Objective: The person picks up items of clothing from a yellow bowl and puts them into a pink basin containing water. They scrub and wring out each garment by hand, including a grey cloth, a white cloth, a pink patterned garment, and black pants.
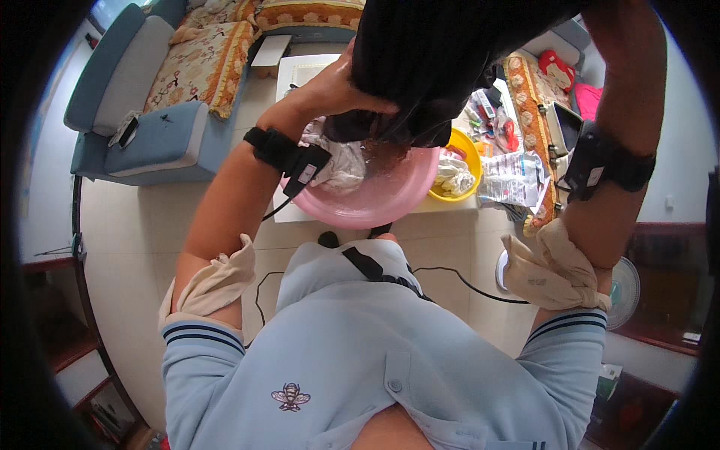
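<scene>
A large black cloth garment (427, 62) is held up before me and fills the top middle of the view. My left hand (343, 93) grips its left side, with the thumb across the front. At the top right, my right hand (613, 14) is raised at the garment's other end; its fingers are dark and partly cut off. The garment's lower folds hang over a pink plastic basin (365, 216), hiding its far side. Wet white cloth (340, 169) lies in the basin, against its left part, and water shows beside it.
The basin stands on a white table (450, 209). To its right are a yellow basin (477, 169) with light cloths (455, 177), a printed plastic bag (512, 177) and small clutter. A blue sofa (157, 140) stands left, a fan (623, 292) right. Black cables (467, 284) hang near me.
</scene>
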Demonstrator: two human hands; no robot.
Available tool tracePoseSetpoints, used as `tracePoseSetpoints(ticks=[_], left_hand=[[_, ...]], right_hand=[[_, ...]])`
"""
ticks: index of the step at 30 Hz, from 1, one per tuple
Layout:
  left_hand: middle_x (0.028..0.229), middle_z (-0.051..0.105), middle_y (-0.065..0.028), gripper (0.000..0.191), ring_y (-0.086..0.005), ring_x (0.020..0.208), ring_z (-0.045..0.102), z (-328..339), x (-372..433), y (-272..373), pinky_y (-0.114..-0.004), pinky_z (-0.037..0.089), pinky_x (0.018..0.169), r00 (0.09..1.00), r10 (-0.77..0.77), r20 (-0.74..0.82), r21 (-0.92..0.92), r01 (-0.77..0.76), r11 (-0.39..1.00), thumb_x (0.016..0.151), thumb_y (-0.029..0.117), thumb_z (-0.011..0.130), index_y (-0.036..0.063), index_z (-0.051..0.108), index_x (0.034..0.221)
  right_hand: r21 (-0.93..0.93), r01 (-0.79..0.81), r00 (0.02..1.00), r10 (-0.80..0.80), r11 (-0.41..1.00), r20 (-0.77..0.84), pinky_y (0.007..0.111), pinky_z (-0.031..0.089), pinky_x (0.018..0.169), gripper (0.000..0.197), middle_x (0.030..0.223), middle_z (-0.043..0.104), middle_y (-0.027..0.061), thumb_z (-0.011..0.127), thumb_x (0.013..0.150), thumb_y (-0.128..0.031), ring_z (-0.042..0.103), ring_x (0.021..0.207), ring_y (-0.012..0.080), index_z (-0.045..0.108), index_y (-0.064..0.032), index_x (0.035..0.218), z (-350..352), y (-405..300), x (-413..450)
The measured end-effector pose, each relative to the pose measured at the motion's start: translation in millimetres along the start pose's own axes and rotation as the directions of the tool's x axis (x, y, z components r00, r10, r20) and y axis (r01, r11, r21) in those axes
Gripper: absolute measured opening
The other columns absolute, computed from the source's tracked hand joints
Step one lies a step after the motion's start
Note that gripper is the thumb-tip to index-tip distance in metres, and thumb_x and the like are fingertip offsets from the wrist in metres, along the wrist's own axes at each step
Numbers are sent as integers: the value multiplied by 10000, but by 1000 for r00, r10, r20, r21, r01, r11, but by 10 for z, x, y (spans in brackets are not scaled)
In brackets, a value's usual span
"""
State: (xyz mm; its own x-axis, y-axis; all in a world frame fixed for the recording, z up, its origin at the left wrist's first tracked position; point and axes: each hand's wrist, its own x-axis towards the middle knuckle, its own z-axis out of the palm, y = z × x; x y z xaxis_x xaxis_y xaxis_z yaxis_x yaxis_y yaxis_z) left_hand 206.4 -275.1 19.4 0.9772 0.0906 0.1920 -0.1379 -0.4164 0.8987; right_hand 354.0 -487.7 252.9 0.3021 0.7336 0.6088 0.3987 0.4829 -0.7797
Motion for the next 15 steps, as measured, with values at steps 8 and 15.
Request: tracePoseSetpoints(ticks=[8,15], left_hand=[[1095,643,-206,464,-338,1033,610,138,-139,-582,-381,468,906,953,-79,-292,315,174,933,808,234,691,15,569,1198],[1390,363,-345,1127,-515,1281,355,492,-1040,-1542,-463,331,1065,911,-375,-171,217,406,888,616,416,826,190,169,1503]], right_hand=[[-937,349,927,-153,25,342,306,508,900,300,1153,624,167,708,783,-7,648,999,275,643,-31,1076,-522,795,-506],[-644,-316,879,470,697,78,393,461,925,403,1031,634,186,556,717,25,585,1027,322,611,-45,1110,623,1956,-1742]])
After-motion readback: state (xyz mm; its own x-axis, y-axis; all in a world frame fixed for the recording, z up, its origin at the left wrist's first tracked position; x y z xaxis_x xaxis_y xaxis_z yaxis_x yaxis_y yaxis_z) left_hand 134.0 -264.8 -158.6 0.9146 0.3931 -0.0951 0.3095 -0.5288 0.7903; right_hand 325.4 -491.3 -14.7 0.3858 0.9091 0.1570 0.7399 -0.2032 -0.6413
